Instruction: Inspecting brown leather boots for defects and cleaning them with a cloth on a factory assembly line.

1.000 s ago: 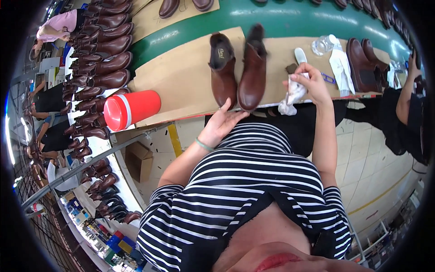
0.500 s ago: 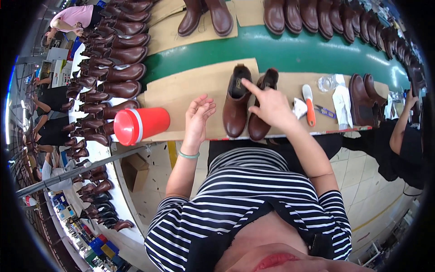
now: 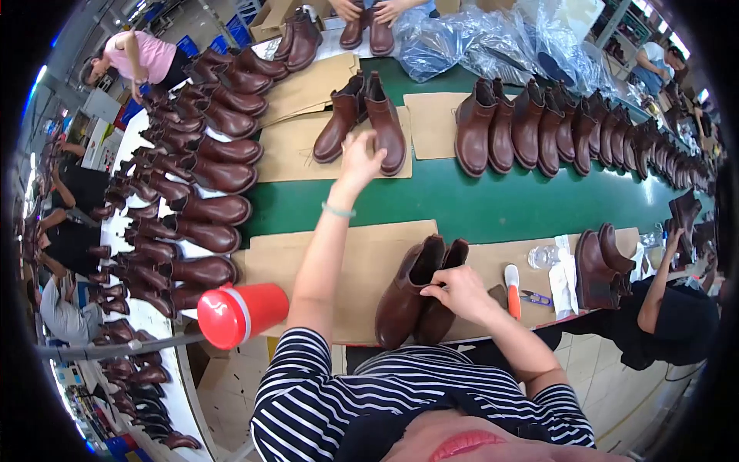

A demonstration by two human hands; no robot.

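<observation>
A pair of brown ankle boots stands on cardboard close to me: the left boot [image 3: 402,304] and the right boot [image 3: 436,317]. My right hand [image 3: 464,294] is at their tops, with thumb and forefinger closed on the upper edge of a boot. My left hand [image 3: 359,160] reaches across the table to a second brown pair. Its fingers are apart beside that pair's left boot [image 3: 337,127] and right boot [image 3: 387,135], and nothing shows in them.
A red lidded canister [image 3: 262,308] stands at the near left. Right of the near boots lie an orange-and-white handled tool [image 3: 513,291], purple thread snips [image 3: 536,298] and white paper [image 3: 566,281]. Boot rows [image 3: 219,212] line the left and far right. Another person's hands [image 3: 389,11] hold boots beyond.
My left hand has moved forward from beside the near boots to the far pair. My right hand no longer points into a boot's opening; its fingers have closed at the boot tops. The view has tilted up.
</observation>
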